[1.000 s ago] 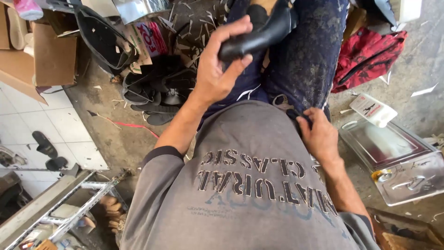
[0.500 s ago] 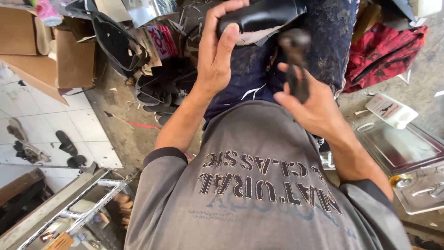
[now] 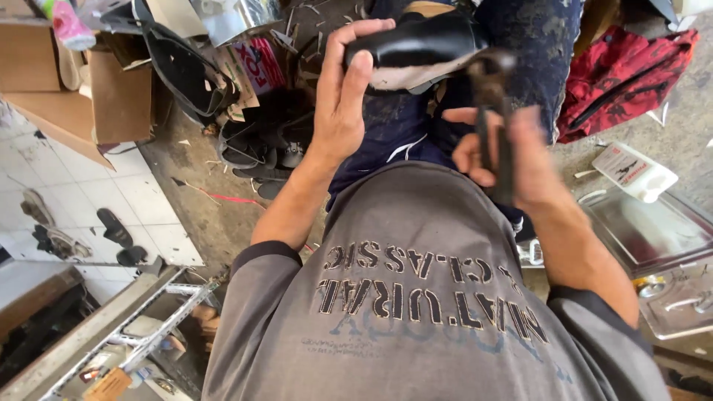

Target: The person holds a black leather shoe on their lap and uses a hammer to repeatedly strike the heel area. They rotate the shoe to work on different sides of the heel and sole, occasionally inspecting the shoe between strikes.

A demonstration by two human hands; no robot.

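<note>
With our left hand clamped on the shoe and right hand gripping pincers, a slip could gouge the leather or our fingers.

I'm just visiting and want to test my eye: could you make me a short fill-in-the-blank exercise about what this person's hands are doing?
1. The left hand holds a glossy shoe whose colour is ____.
2. The pincers are gripped in the ____ hand.
3. The person's shirt is ____ in colour.
4. The cloth bag on the floor at upper right is ____.

Missing words: black; right; grey; red
</note>
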